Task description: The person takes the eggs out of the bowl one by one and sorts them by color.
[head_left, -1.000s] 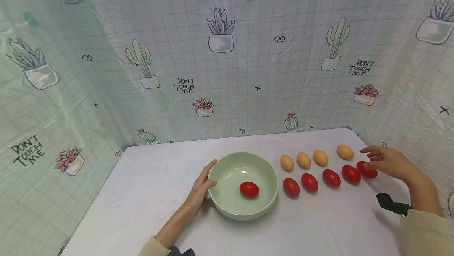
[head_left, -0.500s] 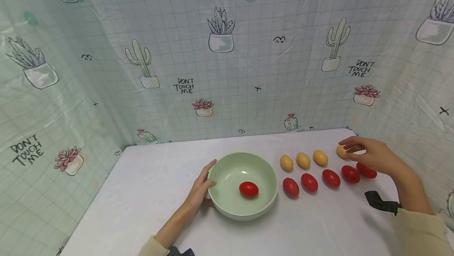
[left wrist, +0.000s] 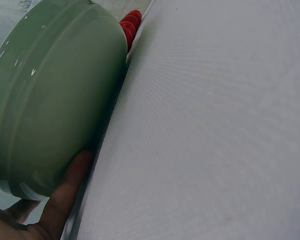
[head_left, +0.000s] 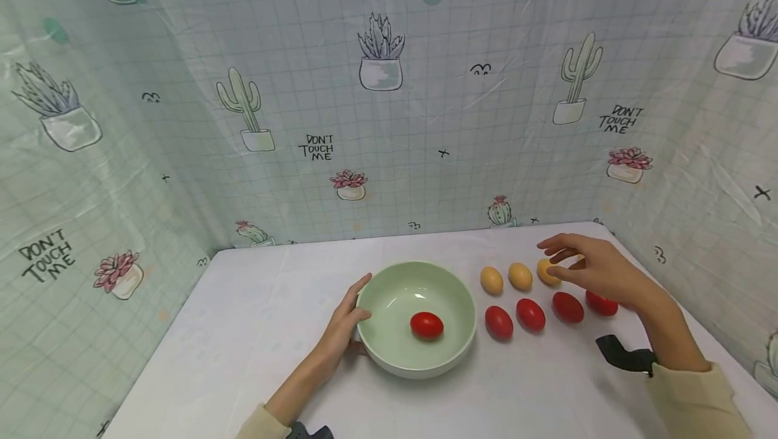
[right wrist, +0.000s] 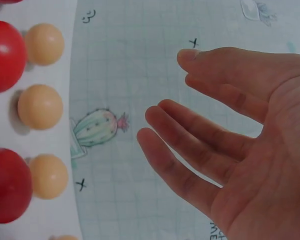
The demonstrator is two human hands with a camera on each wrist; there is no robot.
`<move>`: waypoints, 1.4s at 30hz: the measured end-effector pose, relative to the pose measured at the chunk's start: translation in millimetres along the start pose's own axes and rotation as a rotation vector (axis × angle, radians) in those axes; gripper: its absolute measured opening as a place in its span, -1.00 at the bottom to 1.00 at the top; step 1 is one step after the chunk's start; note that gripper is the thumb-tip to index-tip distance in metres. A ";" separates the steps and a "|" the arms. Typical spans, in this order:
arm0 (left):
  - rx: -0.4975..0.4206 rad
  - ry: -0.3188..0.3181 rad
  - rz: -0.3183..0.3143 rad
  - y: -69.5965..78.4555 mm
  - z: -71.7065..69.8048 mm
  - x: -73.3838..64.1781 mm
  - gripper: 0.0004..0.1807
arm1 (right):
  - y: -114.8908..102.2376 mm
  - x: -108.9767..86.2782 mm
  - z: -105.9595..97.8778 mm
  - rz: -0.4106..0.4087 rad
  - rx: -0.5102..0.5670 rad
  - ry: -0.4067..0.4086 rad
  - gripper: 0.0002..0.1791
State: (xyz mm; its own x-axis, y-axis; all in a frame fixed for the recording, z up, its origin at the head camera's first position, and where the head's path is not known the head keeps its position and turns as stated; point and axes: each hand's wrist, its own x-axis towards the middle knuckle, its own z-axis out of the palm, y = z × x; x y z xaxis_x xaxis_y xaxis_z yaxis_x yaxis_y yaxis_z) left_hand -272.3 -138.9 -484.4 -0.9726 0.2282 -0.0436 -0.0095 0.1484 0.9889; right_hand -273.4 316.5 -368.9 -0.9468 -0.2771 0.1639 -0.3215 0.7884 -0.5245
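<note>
My left hand [head_left: 337, 334] grips a light green bowl [head_left: 413, 283] at its left side, thumb over the rim. In the left wrist view a finger [left wrist: 67, 187] lies against the outside of the bowl [left wrist: 55, 90], low near the table. One red egg-shaped piece [head_left: 427, 325] lies inside the bowl. My right hand [head_left: 598, 270] hovers over the yellow row with fingers loosely bent and apart. It overlaps a smaller yellow egg-shaped piece [head_left: 545, 275] and mostly hides another. The right wrist view shows the right hand [right wrist: 230, 150] holding nothing.
Right of the bowl, a back row of yellow pieces [head_left: 491, 280] runs behind a front row of several red pieces [head_left: 499, 323]. They lie on a white-covered table [head_left: 243, 331]. A cactus-printed curtain [head_left: 413, 175] stands behind and at both sides.
My right hand has moved left, from the rightmost red piece across the far yellow piece to the third yellow one. The left hand and bowl have stayed put.
</note>
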 end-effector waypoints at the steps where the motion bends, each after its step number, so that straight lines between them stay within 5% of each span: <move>1: -0.001 -0.002 0.000 -0.2 0.1 -0.1 -0.20 | -1.9 0.8 2.1 -0.014 0.008 -0.002 -0.51; 22: 0.002 -0.001 -0.002 -0.1 0.5 1.4 -0.19 | -42.0 16.8 35.8 -0.159 0.041 -0.048 -0.58; 35: -0.002 0.008 -0.006 -1.2 0.6 0.8 -0.20 | -91.6 30.0 69.3 -0.312 0.092 -0.203 -0.65; 42: -0.032 0.002 -0.009 0.0 -0.4 0.4 -0.20 | -112.6 40.6 94.9 -0.323 0.098 -0.320 -0.64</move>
State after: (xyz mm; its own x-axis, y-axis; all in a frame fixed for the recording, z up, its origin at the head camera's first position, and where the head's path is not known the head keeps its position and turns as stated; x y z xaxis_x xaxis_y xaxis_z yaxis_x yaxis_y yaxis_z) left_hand -272.8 -139.2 -484.4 -0.9729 0.2252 -0.0524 -0.0257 0.1198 0.9925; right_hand -274.1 164.4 -382.5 -0.7406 -0.6678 0.0740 -0.5818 0.5823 -0.5678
